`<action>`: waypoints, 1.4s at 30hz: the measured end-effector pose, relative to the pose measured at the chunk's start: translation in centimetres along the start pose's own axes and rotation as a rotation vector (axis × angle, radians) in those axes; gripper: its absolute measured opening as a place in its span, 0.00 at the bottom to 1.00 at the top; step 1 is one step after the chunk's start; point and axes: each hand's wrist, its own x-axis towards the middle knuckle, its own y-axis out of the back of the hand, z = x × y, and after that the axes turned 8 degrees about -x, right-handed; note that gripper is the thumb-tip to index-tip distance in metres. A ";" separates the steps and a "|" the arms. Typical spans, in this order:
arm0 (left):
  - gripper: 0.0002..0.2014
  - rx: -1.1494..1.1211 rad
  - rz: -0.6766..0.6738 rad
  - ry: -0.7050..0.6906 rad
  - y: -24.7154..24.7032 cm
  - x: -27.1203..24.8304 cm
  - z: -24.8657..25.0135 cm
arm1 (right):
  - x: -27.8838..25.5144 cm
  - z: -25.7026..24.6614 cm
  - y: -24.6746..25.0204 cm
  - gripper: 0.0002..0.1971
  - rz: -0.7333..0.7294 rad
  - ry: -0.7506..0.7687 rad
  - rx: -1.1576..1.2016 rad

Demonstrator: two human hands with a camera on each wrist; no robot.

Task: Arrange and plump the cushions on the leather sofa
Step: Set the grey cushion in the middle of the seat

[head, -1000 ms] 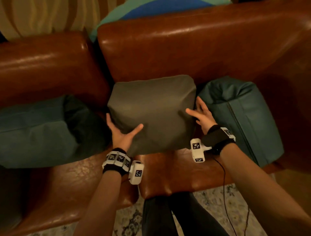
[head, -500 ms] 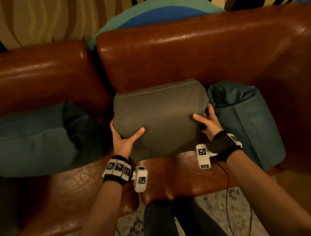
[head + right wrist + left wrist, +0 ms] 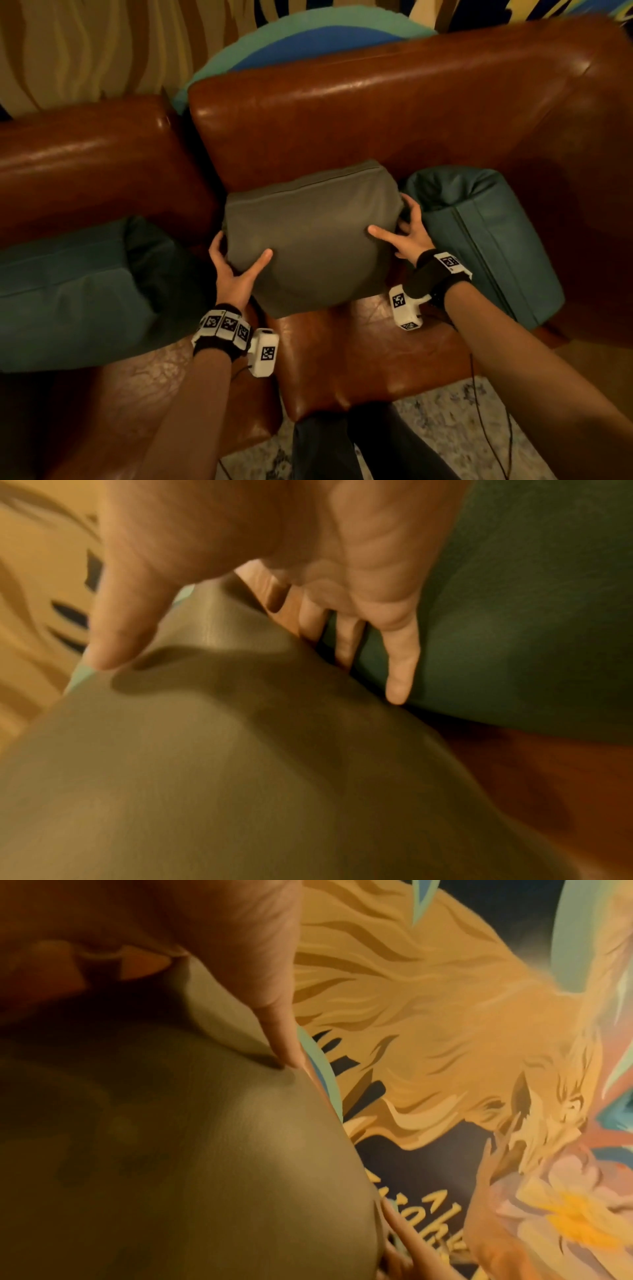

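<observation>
Grey cushion: propped on the seat of the leather sofa, leaning against the backrest, held between both hands.
Left hand: grasping the cushion's lower left corner, thumb pressed into the front face, fingers wrapped behind the edge (mostly hidden in the head view).
Right hand: grasping the cushion's right edge, thumb on the front face denting the fabric, fingers slid down between this cushion and the next one.
Teal cushion right: standing on the seat just beside the grey cushion, touching the right hand's fingers, zip line visible down its side.
Teal cushion left: lying across the neighbouring seat, near the grey cushion but apart from it.
Sofa: brown, glossy, two separate back sections with a gap between.
Round blue-green cushion: behind the backrest top, partly hidden.
Wall mural: yellow wavy pattern behind the sofa.
Rug: patterned, under the person's dark-trousered legs.
Wrist bands: marker tags on both wrists (white camera units attached).
</observation>
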 end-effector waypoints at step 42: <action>0.50 -0.102 0.031 0.236 1.4 -1.8 -4.3 | 2.1 2.9 0.0 0.67 -0.233 -0.091 -0.333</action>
